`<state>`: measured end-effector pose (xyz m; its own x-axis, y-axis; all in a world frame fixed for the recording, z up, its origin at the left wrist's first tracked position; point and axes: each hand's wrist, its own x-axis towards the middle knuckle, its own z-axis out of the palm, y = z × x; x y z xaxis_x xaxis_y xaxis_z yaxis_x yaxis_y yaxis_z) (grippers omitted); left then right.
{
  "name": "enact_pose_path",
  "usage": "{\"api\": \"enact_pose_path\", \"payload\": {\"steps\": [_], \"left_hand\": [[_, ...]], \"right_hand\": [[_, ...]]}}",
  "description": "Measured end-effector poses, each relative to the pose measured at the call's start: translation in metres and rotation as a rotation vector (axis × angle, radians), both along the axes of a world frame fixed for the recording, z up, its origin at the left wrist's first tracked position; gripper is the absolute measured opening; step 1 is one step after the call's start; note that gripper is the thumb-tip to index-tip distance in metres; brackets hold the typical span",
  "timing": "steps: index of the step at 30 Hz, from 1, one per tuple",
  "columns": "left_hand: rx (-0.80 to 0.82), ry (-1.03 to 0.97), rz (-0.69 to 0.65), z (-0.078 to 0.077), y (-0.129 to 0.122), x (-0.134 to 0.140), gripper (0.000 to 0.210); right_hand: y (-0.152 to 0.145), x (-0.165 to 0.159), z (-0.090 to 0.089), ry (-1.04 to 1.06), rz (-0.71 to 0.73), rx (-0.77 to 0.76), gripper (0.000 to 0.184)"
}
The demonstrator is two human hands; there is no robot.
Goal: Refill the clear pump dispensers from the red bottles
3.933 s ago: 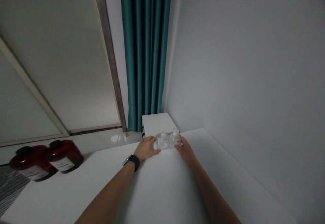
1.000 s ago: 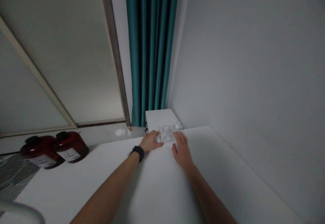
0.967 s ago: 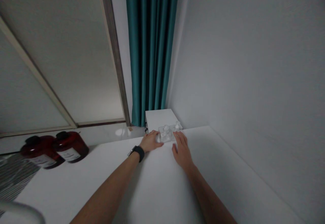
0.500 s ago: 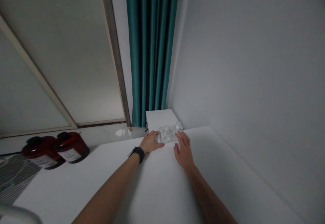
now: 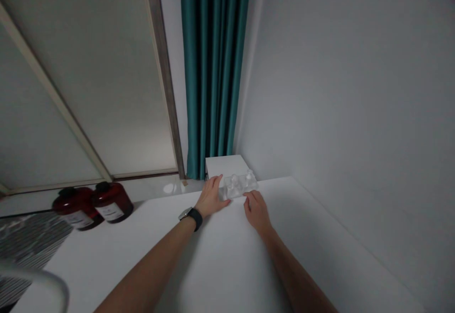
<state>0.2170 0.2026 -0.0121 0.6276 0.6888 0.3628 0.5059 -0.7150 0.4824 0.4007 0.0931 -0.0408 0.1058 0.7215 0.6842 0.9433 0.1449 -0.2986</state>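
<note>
A clear, moulded plastic piece (image 5: 234,187) with rounded bumps lies at the far edge of the white tabletop (image 5: 220,256). At its left end is my left hand (image 5: 210,198), thumb and fingers spread apart, the thumb near the piece's lower left corner. A dark-banded watch (image 5: 192,216) is on my left wrist. My right hand (image 5: 256,210) is at the piece's near right edge with its fingers curled in and the fingertips close to that edge. Whatever may be between those fingers is hidden.
Two dark red bottles with black caps and white labels, one the nearer bottle (image 5: 113,204), stand at the left edge. Beyond the table is a white box-like unit (image 5: 227,164), with a green curtain (image 5: 216,67) behind. A wall (image 5: 355,90) borders the right. A pale curved tube (image 5: 42,275) shows lower left.
My left fingers have lifted and spread away from the plastic piece. My right fingers have drawn back and curled toward its near edge. The view has shifted slightly, moving the bottles rightward.
</note>
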Motion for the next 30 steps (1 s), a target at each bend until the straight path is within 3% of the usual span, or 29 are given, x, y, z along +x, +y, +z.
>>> {"api": "enact_pose_path", "payload": {"steps": [6,13,22,30], "left_hand": [[0.043,-0.015,0.021,0.013,-0.032,-0.027,0.057],[0.043,0.015,0.019,0.025,-0.069,-0.081,0.041],[0.108,-0.022,0.147,0.037,-0.119,-0.160,0.029],[0.157,0.124,0.178,0.035,-0.164,-0.202,0.019]], "right_hand": [[-0.001,-0.002,0.000,-0.035,0.020,-0.008,0.026],[-0.011,-0.018,0.005,0.009,0.050,0.024,0.025],[-0.039,-0.095,0.024,0.079,0.220,-0.055,0.025],[-0.072,-0.167,0.036,0.118,0.342,-0.113,0.027]]}}
